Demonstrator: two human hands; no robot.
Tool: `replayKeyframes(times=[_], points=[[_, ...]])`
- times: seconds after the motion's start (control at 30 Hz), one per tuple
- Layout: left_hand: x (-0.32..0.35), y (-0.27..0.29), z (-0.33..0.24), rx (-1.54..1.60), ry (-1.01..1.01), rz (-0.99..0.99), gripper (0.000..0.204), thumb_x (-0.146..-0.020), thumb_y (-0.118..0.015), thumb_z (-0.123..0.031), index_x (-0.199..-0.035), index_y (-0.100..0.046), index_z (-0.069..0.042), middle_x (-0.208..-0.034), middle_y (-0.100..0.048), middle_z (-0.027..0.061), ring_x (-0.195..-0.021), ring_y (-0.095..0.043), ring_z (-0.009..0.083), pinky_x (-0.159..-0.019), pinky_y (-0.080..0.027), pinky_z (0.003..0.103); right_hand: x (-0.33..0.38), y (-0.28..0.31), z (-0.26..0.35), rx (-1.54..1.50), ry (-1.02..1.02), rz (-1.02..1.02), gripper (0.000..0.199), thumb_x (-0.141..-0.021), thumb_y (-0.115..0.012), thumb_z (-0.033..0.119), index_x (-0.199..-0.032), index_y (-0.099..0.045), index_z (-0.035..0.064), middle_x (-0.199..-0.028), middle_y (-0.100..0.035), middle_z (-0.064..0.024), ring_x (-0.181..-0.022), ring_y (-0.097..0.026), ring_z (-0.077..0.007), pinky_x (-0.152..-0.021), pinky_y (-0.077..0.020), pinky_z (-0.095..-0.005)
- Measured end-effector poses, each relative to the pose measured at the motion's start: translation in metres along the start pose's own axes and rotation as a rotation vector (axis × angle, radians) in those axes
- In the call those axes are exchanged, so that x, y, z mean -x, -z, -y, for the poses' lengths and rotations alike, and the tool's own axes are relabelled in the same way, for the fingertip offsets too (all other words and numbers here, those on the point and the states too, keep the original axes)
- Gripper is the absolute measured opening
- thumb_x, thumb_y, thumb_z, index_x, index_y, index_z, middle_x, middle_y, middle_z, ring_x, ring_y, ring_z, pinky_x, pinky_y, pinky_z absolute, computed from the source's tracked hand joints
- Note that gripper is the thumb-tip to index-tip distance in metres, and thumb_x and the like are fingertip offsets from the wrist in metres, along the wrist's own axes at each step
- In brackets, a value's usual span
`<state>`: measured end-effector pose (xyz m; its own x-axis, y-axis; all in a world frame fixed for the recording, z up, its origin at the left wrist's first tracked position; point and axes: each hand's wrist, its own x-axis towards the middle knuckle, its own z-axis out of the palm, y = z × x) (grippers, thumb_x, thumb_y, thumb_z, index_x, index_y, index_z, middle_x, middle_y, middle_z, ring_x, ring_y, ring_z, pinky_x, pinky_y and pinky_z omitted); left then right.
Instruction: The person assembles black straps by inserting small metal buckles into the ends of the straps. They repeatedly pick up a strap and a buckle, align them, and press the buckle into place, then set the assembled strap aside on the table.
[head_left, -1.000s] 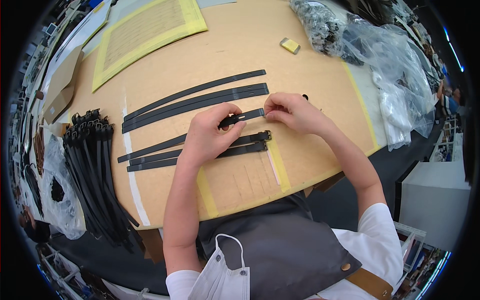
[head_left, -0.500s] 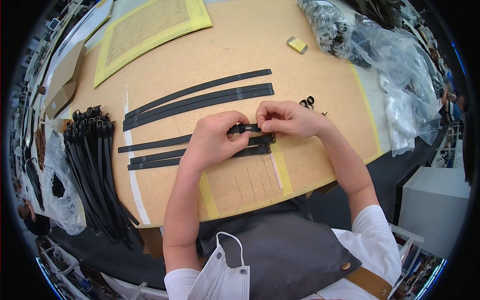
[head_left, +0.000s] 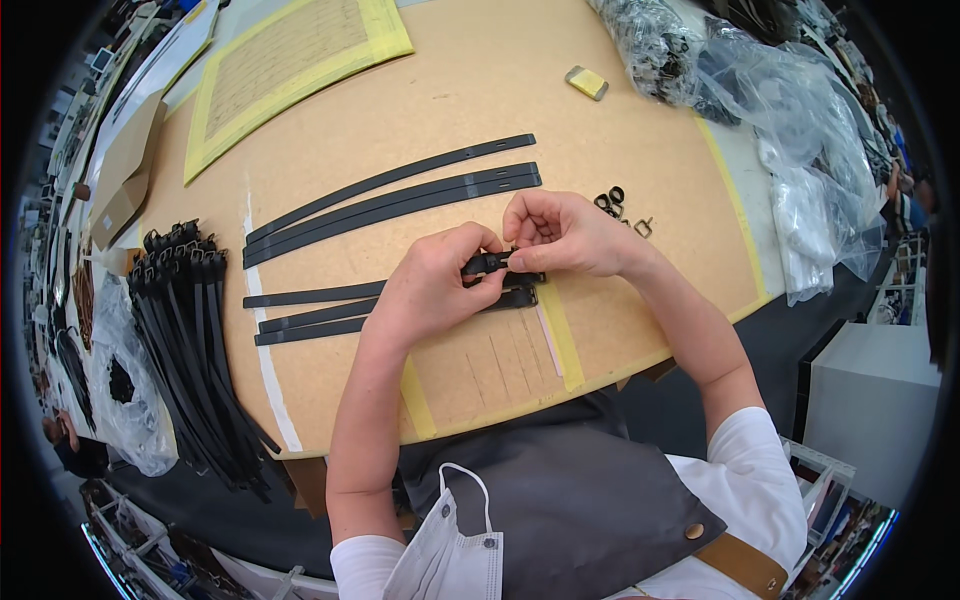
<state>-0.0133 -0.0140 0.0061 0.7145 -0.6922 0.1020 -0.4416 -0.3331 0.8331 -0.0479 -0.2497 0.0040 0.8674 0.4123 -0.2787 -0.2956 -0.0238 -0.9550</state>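
At frame centre I see my left hand (head_left: 430, 290) and right hand (head_left: 565, 235) both pinched on one black strap (head_left: 495, 264). More straps (head_left: 400, 195) lie above; a strap bundle (head_left: 190, 340) lies left.

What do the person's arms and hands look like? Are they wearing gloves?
No gloves. The left hand and right hand are bare, and so are both forearms. Short white sleeves end at the upper arms. No watch or rings show.
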Motion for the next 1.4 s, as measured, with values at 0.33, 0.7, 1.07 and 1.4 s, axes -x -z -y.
replayKeyframes(times=[0.33, 0.7, 1.07, 1.4], points=[[0.001, 0.001, -0.004, 0.073, 0.032, 0.037, 0.019, -0.084, -0.078, -0.009, -0.100, -0.068, -0.003, -0.079, -0.068, 0.0091, -0.065, -0.065, 0.0183, -0.059, -0.052, 0.031, 0.003, -0.009, -0.005, 0.068, 0.116, -0.093, 0.027, -0.088, -0.085, 0.011, -0.100, -0.061, 0.0085, -0.085, -0.063, 0.0073, -0.073, -0.056, 0.0007, -0.065, -0.0446, -0.0173], [-0.002, 0.000, -0.010, 0.076, 0.014, -0.090, 0.023, -0.086, -0.078, -0.009, -0.106, -0.068, -0.003, -0.091, -0.073, 0.0104, -0.078, -0.074, 0.0178, -0.064, -0.059, 0.029, 0.001, -0.006, -0.010, -0.012, 0.219, -0.130, 0.026, -0.094, -0.078, 0.009, -0.112, -0.060, 0.0046, -0.088, -0.068, 0.0022, -0.082, -0.063, -0.0026, -0.071, -0.0497, -0.0187], [0.002, 0.007, -0.004, 0.107, -0.035, -0.163, 0.020, -0.085, -0.079, -0.004, -0.103, -0.070, -0.001, -0.085, -0.072, 0.0023, -0.070, -0.060, 0.0043, -0.056, -0.043, 0.020, 0.020, 0.024, 0.004, -0.293, 0.071, -0.125, 0.025, -0.103, -0.067, 0.020, -0.119, -0.068, 0.0009, -0.098, -0.071, -0.0046, -0.088, -0.077, -0.0168, -0.073, -0.0599, -0.0238], [0.005, 0.004, -0.003, 0.120, -0.038, -0.111, 0.020, -0.085, -0.079, -0.001, -0.102, -0.069, 0.002, -0.087, -0.072, 0.0056, -0.075, -0.067, 0.0071, -0.060, -0.051, 0.022, 0.010, 0.008, -0.008, -0.206, 0.184, 0.011, 0.030, -0.099, -0.072, 0.017, -0.123, -0.069, 0.0000, -0.105, -0.072, -0.0054, -0.086, -0.068, -0.0097, -0.074, -0.0551, -0.0235]])
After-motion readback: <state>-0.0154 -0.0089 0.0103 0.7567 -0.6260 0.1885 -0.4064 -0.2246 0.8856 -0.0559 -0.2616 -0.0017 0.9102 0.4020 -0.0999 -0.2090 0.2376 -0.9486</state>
